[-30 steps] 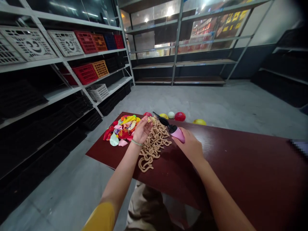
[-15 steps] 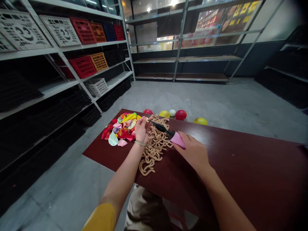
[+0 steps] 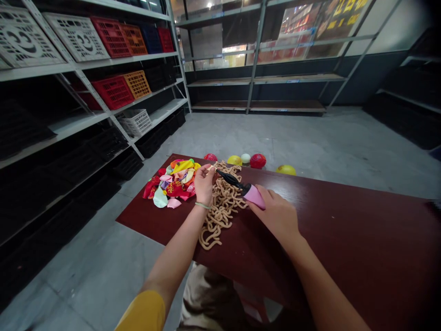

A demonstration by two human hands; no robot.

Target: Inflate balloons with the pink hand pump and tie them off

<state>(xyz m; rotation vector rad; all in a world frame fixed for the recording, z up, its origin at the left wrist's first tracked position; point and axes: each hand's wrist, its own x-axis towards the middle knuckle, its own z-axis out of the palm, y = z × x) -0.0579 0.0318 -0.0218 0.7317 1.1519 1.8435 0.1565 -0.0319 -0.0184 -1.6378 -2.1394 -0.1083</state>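
My left hand is closed in a pinch over the heap of tan cords, with a small pale piece at its fingertips. My right hand grips the pink handle of a tool whose black, tapering front points left. The tool's tip meets or nearly touches the pale piece; exactly how they join is too small to see. Thick, curly tan cords lie under and around the tool. Left of my left hand is a pile of limp, colourful pieces, some patterned red, others yellow, pink and mint.
Everything lies on a dark red-brown table. Past its far edge sit round objects like balloons, among them a red one and a yellow one. Shelving with plastic crates lines the left; a metal rack stands behind.
The view has shifted slightly. My left fingers have closed further round the pale piece, which shows less now. My right hand keeps its grip on the tool, nearly in place.
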